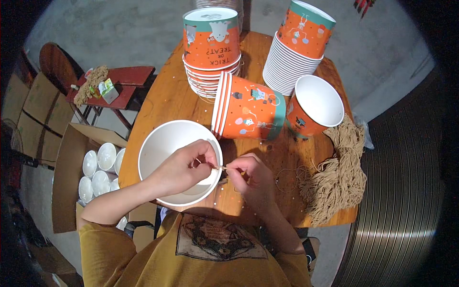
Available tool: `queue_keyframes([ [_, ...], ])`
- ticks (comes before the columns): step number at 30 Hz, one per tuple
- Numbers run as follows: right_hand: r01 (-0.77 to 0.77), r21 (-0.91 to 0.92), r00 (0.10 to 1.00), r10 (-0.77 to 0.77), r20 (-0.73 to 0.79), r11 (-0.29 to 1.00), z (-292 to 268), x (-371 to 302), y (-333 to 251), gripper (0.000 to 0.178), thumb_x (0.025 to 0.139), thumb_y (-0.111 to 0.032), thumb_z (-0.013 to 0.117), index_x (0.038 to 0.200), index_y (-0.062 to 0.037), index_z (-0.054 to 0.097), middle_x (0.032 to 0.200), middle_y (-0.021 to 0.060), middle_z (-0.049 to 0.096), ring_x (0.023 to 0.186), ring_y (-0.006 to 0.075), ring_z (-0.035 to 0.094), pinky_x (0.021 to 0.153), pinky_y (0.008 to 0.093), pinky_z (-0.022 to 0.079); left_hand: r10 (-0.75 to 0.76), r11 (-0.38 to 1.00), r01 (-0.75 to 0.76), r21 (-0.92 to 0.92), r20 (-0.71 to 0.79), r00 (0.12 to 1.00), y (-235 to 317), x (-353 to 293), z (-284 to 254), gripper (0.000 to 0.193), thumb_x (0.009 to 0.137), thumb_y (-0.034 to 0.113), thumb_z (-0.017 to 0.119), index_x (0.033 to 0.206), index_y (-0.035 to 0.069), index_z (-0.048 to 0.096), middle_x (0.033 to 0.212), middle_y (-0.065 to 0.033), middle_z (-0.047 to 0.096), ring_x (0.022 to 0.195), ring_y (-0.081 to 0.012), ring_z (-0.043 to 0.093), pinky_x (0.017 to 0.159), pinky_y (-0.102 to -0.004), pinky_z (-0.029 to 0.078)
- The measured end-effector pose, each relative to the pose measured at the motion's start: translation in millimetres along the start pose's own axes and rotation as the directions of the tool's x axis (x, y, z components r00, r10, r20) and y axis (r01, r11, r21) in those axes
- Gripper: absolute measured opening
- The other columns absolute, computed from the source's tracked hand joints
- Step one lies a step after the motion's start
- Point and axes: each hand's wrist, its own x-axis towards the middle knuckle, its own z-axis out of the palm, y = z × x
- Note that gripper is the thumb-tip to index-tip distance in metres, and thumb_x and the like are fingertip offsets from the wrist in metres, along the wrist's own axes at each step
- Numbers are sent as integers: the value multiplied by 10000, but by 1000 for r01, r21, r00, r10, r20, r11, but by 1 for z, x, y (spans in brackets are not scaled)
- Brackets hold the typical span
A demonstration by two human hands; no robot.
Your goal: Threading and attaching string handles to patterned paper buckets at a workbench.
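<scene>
A white-lined paper bucket (152, 138) stands at the front of the wooden table, its mouth tilted toward me. My left hand (184, 167) reaches over its opening, thumb and fingers pinched at the right part of the rim. From outside the bucket, my right hand (252, 179) pinches at the same spot. Between the fingertips shows a short bit of tan cord (222, 168); how it passes through or round the rim is hidden by my fingers. To the right of my right hand lies a bundle of tan cords (339, 179).
Behind my hands, an orange printed bucket stack (251, 107) lies on its side on the wooden table (165, 103). Two upright stacks, left (210, 43) and right (292, 64), stand farther back, near an open bucket (319, 101). A carton (64, 191) of white-mouthed buckets sits lower left.
</scene>
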Motion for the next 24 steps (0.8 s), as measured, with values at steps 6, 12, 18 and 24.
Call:
queue_keyframes([
  [6, 29, 27, 1000, -29, 12, 999, -1, 1, -4, 226, 787, -23, 691, 954, -77, 547, 847, 86, 609, 739, 187, 622, 601, 295, 511, 9, 1000, -8, -2, 18, 1000, 2, 0, 1, 57, 860, 91, 572, 888, 50, 545, 836, -2, 534, 755, -82, 491, 681, -240, 423],
  [12, -97, 134, 995, 95, 19, 986, 1, -1, -8, 232, 787, -9, 683, 987, -70, 582, 790, 41, 564, 667, 121, 548, 556, 253, 441, 8, 1000, -8, 18, 2, 1000, 9, 0, 3, 95, 885, 127, 588, 878, 45, 542, 823, 1, 537, 752, -77, 487, 670, -246, 427],
  [18, -41, -155, 996, 53, 74, 987, -4, 9, -19, 207, 776, -64, 710, 959, -70, 613, 735, 53, 528, 602, 163, 528, 517, 291, 415, 16, 1000, -16, 8, -5, 1000, 5, -1, 6, 109, 900, 122, 598, 871, 34, 539, 779, 20, 519, 714, -58, 454, 641, -221, 408],
  [24, 73, -274, 997, -63, 45, 959, -2, 6, -17, 217, 753, -90, 725, 929, -86, 598, 743, 99, 551, 619, 270, 584, 537, 362, 469, 73, 997, -72, 26, -30, 997, -2, -1, 7, 119, 908, 123, 590, 873, 25, 534, 762, 9, 524, 703, -72, 460, 640, -234, 414],
])
